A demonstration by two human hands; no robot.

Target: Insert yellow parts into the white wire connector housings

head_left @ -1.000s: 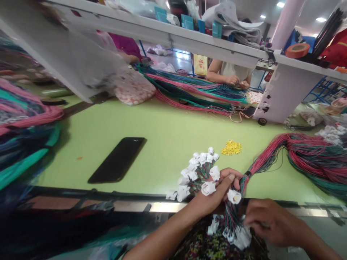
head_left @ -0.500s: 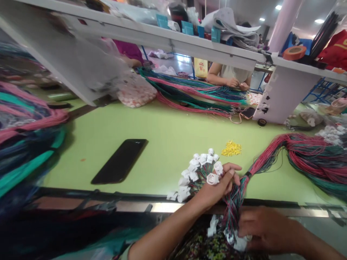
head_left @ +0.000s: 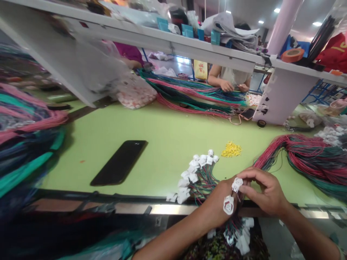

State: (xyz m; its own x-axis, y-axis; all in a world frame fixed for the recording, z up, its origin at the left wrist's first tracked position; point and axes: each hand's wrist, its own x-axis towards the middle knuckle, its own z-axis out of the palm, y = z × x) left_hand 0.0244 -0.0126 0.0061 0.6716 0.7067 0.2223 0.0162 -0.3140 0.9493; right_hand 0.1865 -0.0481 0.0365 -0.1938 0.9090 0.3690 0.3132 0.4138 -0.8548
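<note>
My right hand (head_left: 267, 189) pinches a white plastic connector (head_left: 237, 184) between thumb and fingertips, just above the back of my left hand (head_left: 223, 198). A second white connector (head_left: 228, 205), with a reddish part inside, lies against the back of that left hand. The left hand is bent over at the wire bundle; its fingers are hidden, so their grip cannot be seen. Below it, thin green and red wires (head_left: 235, 225) hang past the table edge, ending in white connectors (head_left: 244, 241). More wired white connectors (head_left: 193, 169) fan out on the table left of my hands.
Right of my hands lies a thick red and green wire bundle (head_left: 306, 155). A yellow heap of small pieces (head_left: 231, 149) and a black phone (head_left: 119, 162) rest on the green table (head_left: 168, 133). A shelf (head_left: 151, 34) crosses behind; beyond it, another person's hands (head_left: 227, 86) work.
My right hand has risen from the hanging connectors below the table edge to the back of my left hand, where it now pinches a connector. My left hand has turned and come lower.
</note>
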